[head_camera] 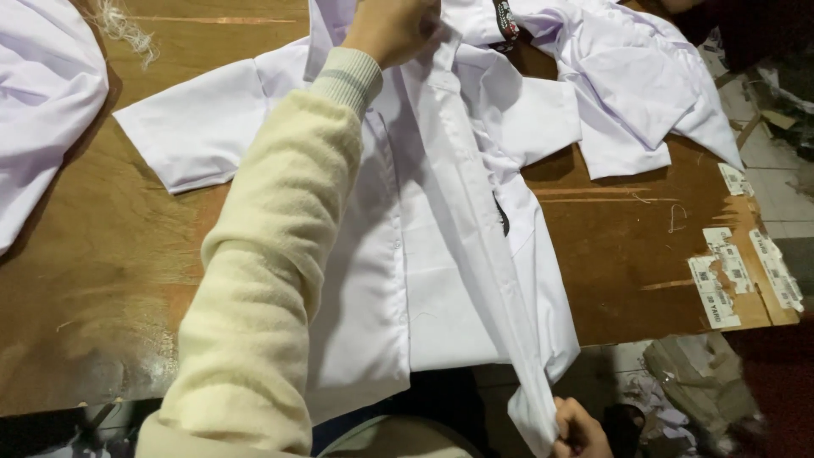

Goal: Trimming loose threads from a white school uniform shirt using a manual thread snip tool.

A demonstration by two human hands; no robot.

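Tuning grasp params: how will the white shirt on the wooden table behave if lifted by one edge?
Likely floppy: the white shirt creases and drapes over the table edge. Probably light: its front strip stays taut between the left hand and right hand. It may slide when pulled.

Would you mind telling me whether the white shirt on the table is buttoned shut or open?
Open: the white shirt lies spread, its front edge pulled taut between the left hand and right hand.

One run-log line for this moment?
left hand: grips collar end | right hand: pinches hem | white short-sleeved cotton shirt: placket taut | brown wooden table
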